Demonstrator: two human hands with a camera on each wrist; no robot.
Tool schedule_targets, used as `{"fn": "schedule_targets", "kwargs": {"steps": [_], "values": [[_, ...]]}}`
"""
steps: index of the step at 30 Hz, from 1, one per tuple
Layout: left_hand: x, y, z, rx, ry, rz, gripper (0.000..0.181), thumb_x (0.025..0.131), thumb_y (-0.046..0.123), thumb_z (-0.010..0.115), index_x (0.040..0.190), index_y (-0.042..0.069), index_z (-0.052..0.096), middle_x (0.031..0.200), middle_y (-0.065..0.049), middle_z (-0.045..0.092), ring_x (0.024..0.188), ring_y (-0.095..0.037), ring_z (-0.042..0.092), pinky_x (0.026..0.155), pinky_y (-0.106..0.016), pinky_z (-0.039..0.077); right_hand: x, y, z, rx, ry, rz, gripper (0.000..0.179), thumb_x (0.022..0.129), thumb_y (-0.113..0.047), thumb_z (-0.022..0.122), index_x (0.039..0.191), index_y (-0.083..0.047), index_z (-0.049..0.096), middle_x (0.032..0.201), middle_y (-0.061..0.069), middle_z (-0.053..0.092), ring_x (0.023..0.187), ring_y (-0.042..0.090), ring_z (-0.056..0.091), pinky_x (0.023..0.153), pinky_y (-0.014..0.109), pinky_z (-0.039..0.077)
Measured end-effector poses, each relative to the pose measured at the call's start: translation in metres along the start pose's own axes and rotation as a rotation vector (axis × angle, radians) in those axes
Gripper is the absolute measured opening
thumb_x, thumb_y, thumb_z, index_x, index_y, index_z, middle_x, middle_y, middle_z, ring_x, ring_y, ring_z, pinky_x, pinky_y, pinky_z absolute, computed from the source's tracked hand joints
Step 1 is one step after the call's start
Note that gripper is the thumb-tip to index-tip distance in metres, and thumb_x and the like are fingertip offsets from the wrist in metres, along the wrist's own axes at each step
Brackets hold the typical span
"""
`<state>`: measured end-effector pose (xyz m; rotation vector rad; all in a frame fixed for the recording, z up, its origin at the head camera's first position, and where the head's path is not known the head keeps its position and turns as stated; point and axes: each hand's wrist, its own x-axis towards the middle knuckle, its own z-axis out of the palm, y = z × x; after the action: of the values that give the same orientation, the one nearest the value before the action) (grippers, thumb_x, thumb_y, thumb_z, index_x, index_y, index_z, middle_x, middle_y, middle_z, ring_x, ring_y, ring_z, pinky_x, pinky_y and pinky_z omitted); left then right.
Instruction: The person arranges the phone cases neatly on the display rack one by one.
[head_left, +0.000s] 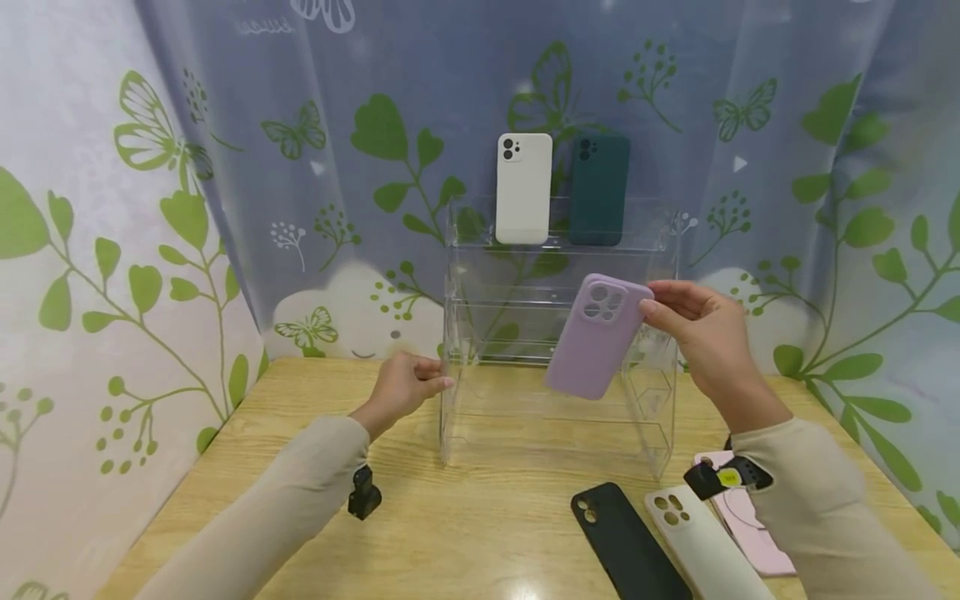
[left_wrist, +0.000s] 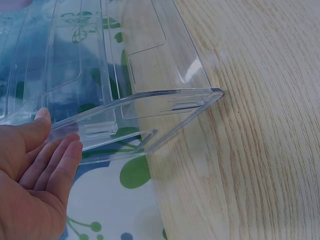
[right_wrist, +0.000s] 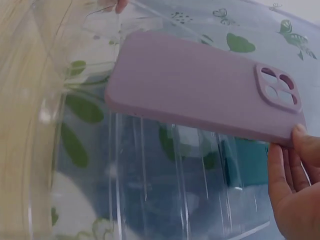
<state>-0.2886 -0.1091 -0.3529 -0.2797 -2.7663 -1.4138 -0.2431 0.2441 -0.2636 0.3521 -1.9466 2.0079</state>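
My right grip (head_left: 693, 333) is clamped on the lilac phone case (head_left: 592, 350), thumb on one face and fingers behind, at the corner beside its camera cutout. I see the case held up in front of the clear stand (head_left: 495, 304), overlapping its middle and lower tiers in the head view, tilted with its lower end to the left. The cutout is a raised square with four openings.

My left grip (head_left: 405, 387) has its thumb and fingertips at the stand's left side panel, thumb and fingers slightly apart; I cannot tell whether they pinch the panel or only rest against it.

On the top tier, a white case (head_left: 523, 196) and a dark green case (head_left: 600, 196) stand side by side, upright with a gap between them. On the worktop (head_left: 435, 550), in front of the stand's right side, I see a black case (head_left: 626, 537), a cream case (head_left: 705, 542) and a pink case (head_left: 757, 533), the last partly hidden by the right sleeve (head_left: 817, 483). A leaf-and-butterfly cloth (head_left: 420, 67) hangs behind.
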Motion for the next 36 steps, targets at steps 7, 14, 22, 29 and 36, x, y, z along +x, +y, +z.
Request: {"fn": "schedule_targets", "kwargs": {"steps": [7,14,22,29,36], "values": [[-0.001,-0.002,0.001,0.001,0.000,0.004,0.038,0.087,0.018,0.073,0.121,0.001,0.066,0.110,-0.016,0.069,0.105,-0.028,0.065,0.083,-0.037,0.056,0.021,-0.011,0.027,-0.097,0.076,-0.024,0.028,0.083,-0.016,0.075,0.109,-0.005,0.070,0.093,-0.006,0.071,0.087,0.008,0.067,0.077,0.019,0.055],[-0.001,-0.003,-0.001,0.003,-0.001,-0.002,0.038,0.087,0.018,0.072,0.121,0.001,0.066,0.111,-0.016,0.069,0.105,-0.028,0.065,0.082,-0.037,0.056,0.042,-0.023,0.049,-0.040,0.101,-0.092,0.024,0.082,-0.008,0.076,0.105,-0.003,0.071,0.091,-0.003,0.070,0.087,0.010,0.066,0.077,0.018,0.055],[-0.002,0.000,-0.001,-0.015,-0.007,0.002,0.039,0.087,0.017,0.072,0.122,0.000,0.065,0.112,-0.017,0.068,0.106,-0.029,0.065,0.083,-0.037,0.056,0.061,-0.032,0.073,-0.036,0.152,-0.142,0.023,0.081,-0.006,0.076,0.104,-0.002,0.071,0.091,0.000,0.070,0.086,0.012,0.065,0.076,0.019,0.055],[-0.001,-0.001,-0.001,-0.037,-0.011,0.000,0.039,0.087,0.017,0.072,0.122,0.000,0.065,0.113,-0.017,0.068,0.105,-0.028,0.065,0.083,-0.036,0.056,0.077,-0.036,0.082,-0.144,0.227,-0.220,0.024,0.082,-0.014,0.076,0.105,-0.007,0.072,0.095,-0.002,0.070,0.089,0.010,0.065,0.080,0.019,0.053],[0.000,-0.002,-0.001,-0.038,-0.005,0.002,0.038,0.087,0.016,0.072,0.121,0.000,0.066,0.110,-0.017,0.070,0.103,-0.028,0.066,0.081,-0.035,0.057,0.090,-0.030,0.088,-0.122,0.256,-0.299,0.020,0.083,-0.007,0.075,0.103,-0.002,0.072,0.093,-0.003,0.070,0.086,0.008,0.065,0.079,0.018,0.051]]}}
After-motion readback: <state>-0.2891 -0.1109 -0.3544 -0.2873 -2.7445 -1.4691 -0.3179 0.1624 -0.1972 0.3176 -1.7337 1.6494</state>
